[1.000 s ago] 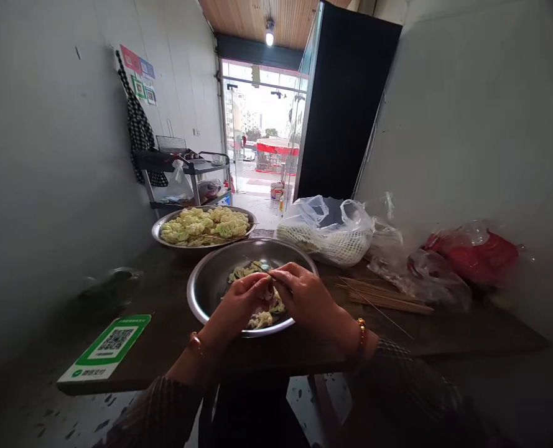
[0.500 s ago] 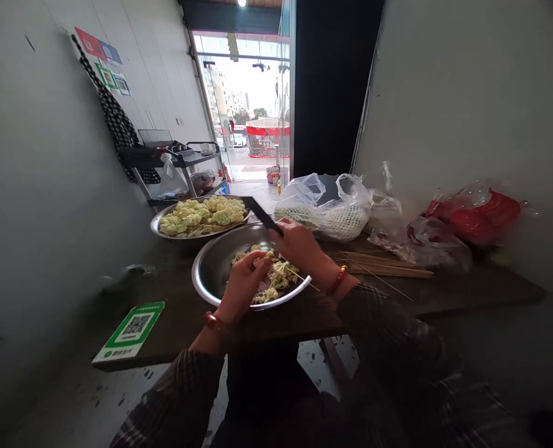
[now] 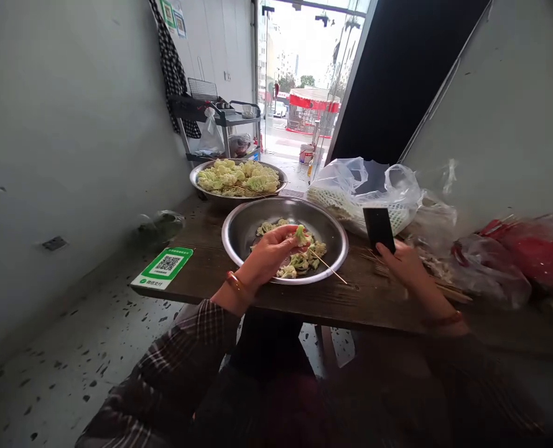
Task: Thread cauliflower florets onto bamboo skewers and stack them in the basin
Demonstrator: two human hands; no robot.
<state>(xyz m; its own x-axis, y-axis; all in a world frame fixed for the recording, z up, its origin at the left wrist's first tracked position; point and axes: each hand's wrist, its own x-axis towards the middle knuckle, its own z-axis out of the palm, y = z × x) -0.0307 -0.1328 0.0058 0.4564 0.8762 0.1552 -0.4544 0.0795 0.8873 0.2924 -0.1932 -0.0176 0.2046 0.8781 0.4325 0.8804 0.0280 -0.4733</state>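
Note:
My left hand [image 3: 274,254] pinches a small pale-green cauliflower floret [image 3: 301,235] over the steel bowl [image 3: 239,244]. Several cauliflower florets [image 3: 313,256] lie inside that bowl. A thin wooden skewer [image 3: 329,270] slants from among them across the near rim. To the right of the bowl, my right hand [image 3: 403,266] is closed round a flat black rectangular thing [image 3: 379,228], held upright with the thumb on its face; I cannot tell what it is. The right hand is apart from the floret, above a bundle of skewers [image 3: 453,294] it partly hides.
Behind the bowl stands a wide pan heaped with cauliflower [image 3: 239,175]. Plastic bags [image 3: 364,190] and a red bag [image 3: 544,252] line the back and right. A green QR-code card [image 3: 167,266] lies at the table's left corner. A trolley [image 3: 220,118] stands beyond.
My right hand has moved away from the left hand, to the right, with the black thing now upright. The floret stays in my left hand. The view has turned left and down.

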